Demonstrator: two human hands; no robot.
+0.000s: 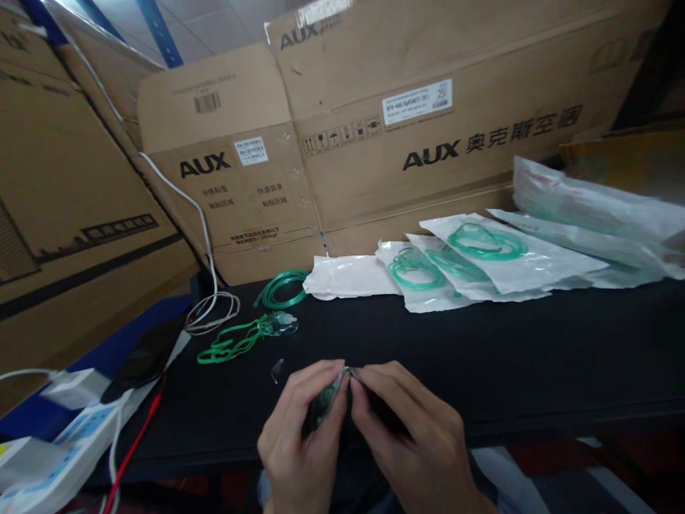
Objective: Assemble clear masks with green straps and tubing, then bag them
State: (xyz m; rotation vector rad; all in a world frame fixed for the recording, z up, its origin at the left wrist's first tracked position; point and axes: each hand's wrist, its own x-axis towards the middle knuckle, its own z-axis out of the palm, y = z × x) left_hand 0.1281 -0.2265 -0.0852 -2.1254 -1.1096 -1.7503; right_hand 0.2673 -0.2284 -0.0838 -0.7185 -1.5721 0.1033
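Near the front edge of the black table, my left hand [302,435] and my right hand [420,439] meet fingertip to fingertip. Both are closed, pinching the pale edge of a greenish translucent piece [323,405]. Most of that piece is hidden by my left fingers, so its exact kind cannot be made out. Beyond my left hand lies a small clear plastic bit [277,370]. Farther back rests a clear oxygen mask [279,324] with green straps [227,348] spread to its left. A coil of green tubing [282,288] sits behind the mask.
White pouches [422,275] with green tubing line the back right of the table [535,357]. Behind them stand big cardboard boxes [364,171]. At left are a power strip [69,446], a dark phone-like object [144,357], a white cable [206,221] and a red cable [133,453].
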